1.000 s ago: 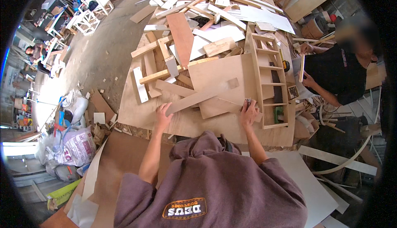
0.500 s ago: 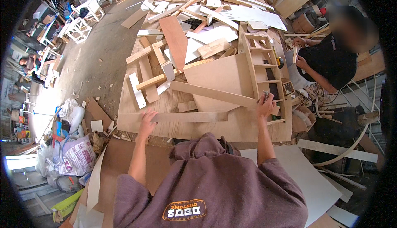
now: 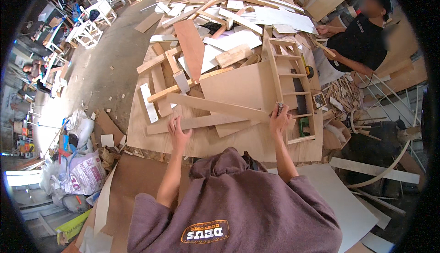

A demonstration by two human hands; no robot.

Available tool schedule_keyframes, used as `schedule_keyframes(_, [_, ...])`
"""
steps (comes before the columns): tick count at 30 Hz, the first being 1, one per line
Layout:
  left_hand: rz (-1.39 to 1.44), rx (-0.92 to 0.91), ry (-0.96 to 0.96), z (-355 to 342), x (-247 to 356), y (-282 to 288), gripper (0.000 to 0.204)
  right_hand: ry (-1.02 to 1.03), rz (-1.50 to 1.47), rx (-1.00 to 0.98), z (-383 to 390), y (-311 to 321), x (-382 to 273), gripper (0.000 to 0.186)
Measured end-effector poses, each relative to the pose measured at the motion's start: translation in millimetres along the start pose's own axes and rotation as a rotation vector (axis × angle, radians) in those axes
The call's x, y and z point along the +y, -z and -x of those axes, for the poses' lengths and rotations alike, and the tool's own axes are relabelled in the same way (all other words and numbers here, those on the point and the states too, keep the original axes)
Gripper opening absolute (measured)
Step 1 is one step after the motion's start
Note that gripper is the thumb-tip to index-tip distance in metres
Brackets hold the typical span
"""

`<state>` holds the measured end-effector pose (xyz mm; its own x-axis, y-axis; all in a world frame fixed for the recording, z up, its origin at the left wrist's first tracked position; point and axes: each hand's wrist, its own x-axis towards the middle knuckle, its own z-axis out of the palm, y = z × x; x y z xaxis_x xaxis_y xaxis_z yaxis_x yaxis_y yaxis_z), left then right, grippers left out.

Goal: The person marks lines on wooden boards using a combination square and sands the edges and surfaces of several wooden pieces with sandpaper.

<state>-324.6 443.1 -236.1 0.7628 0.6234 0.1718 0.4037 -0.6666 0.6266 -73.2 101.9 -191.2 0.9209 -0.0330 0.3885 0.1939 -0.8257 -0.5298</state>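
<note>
Two long, flat wooden strips lie at a slight angle to each other on the plywood tabletop in front of me. My left hand [image 3: 179, 133] is open, its fingers spread at the near edge of the lower strip [image 3: 208, 122]. My right hand [image 3: 280, 119] is closed at the right end of the upper strip [image 3: 215, 106]. Small grey bits [image 3: 278, 107], too small to name, show at its fingertips. Beneath the strips lies a wide plywood panel [image 3: 238, 85]. A ladder-like wooden frame [image 3: 278, 74] stands just beyond my right hand.
Offcuts heap over the far tabletop, with a reddish-brown board [image 3: 190, 46] on top. A yellow tape measure [image 3: 309, 72] lies right of the frame. At the right another person [image 3: 360, 42] handles a wood piece. White sacks [image 3: 85, 173] sit on the floor at left.
My right hand and the upper strip have shifted left. My left hand has moved right, and the lower strip now slants up toward the right. The other person has straightened and turned.
</note>
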Motion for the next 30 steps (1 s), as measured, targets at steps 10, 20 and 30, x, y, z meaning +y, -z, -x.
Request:
schedule_keyframes(10, [-0.323, -0.260, -0.354, -32, 64, 1, 0.083, 0.211, -0.203, -0.090, 21, -49, -53, 0.021])
schedule_keyframes(20, [-0.285, -0.574, -0.270, -59, 82, -44, 0.069, 0.107, -0.207, -0.163, 10, -52, -31, 0.019])
schedule_keyframes(30, [-0.346, -0.684, -0.257, -63, 71, -45, 0.068, 0.029, -0.261, -0.247, 18, -59, -24, 0.025])
